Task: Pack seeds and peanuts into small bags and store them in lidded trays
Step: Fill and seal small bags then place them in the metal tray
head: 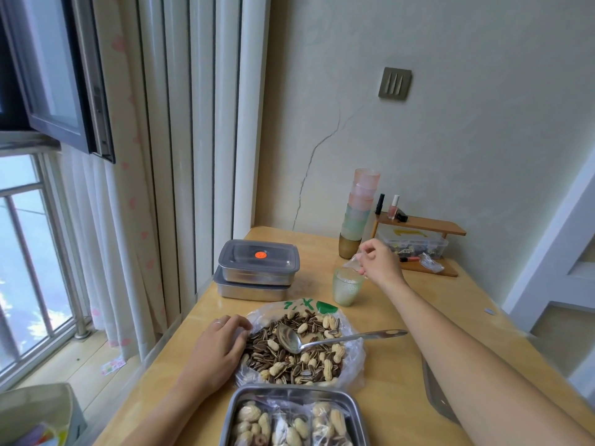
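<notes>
A pile of striped seeds and peanuts (pixel 291 358) lies in an opened clear plastic bag (pixel 352 365) on the wooden table (pixel 386 375). A metal spoon (pixel 322 341) rests on the pile, handle pointing right. My left hand (pixel 219 344) grips the bag's left edge. My right hand (pixel 376 262) reaches far forward and pinches a small clear bag (pixel 352 263) above a green glass (pixel 347 286). An open steel tray (pixel 296 416) at the front edge holds several filled small bags.
Two lidded steel trays (pixel 257 272) are stacked at the back left. Stacked plastic cups (pixel 357 214) and a small wooden shelf (pixel 421 225) with bottles and a clear box stand by the wall. A flat lid (pixel 434 394) lies on the right, under my forearm.
</notes>
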